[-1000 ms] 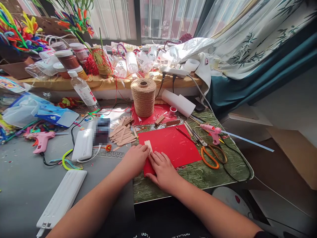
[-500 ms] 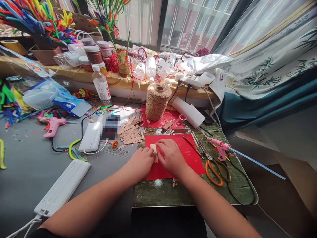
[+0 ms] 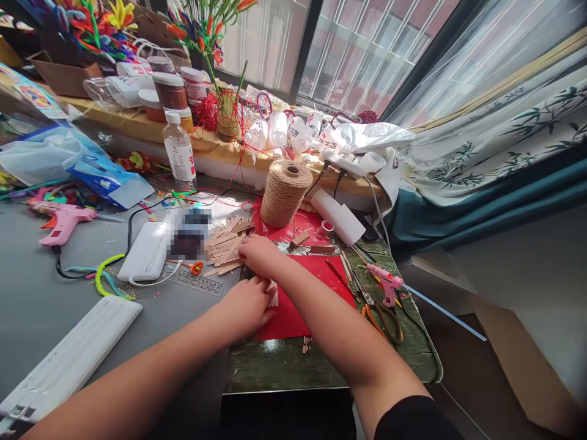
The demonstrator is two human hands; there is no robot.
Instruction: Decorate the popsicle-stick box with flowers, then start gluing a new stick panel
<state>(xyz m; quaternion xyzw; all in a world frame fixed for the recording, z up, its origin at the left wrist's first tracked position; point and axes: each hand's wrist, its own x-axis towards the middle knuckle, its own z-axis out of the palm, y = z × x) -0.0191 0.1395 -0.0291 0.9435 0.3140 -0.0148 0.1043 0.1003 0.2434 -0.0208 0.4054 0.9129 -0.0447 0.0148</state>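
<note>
My left hand rests at the left edge of a red sheet. Its fingers and thumb are bent around a few pale craft sticks, whose upper ends are hidden behind my right forearm. My right hand crosses over to a loose pile of craft sticks. The fingers of that hand are curled down at the pile's right edge, pinching at a stick; the fingertips are partly hidden.
Scissors and a pink glue gun lie right of the sheet. A twine spool stands behind. Another glue gun, white power banks and a bottle are on the left. A ruler lies near the pile.
My right hand has left the sticks on the red sheet and moved left to the pile. My left hand stays by the sticks. The view has shifted and tilted slightly.
</note>
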